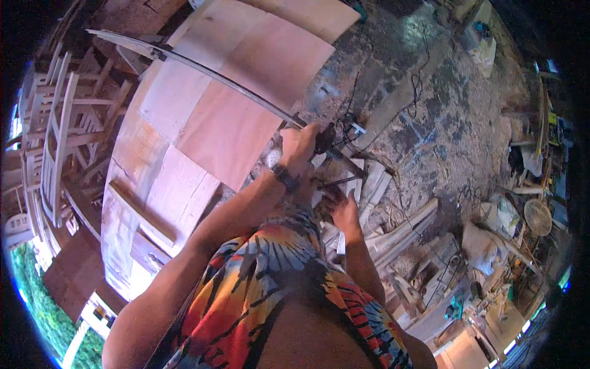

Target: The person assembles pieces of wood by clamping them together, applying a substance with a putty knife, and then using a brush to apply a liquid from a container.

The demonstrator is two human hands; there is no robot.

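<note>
A long bar clamp (pixel 227 81) runs slantwise across a bench covered with pale and pinkish wood panels (pixel 233 129). My left hand (pixel 299 144) is closed around its near end, at the panels' right edge. Just right of that hand sits a dark clamp head, with a dark screw rod (pixel 348 163) and a thin crossbar reaching toward me. My right hand (pixel 345 214) is below the crossbar, thumb and fingers apart. Its fingertips are in shadow close to the bar, and whether they touch it is hard to see.
A wooden strip (pixel 141 212) lies on the near left panels. Stacked wooden chair frames (pixel 61 135) stand at the left. Loose boards (pixel 402 227) lie on the floor to the right, beside a pale sack (pixel 482 246). A dark cable (pixel 420 80) trails over the sawdust-strewn floor.
</note>
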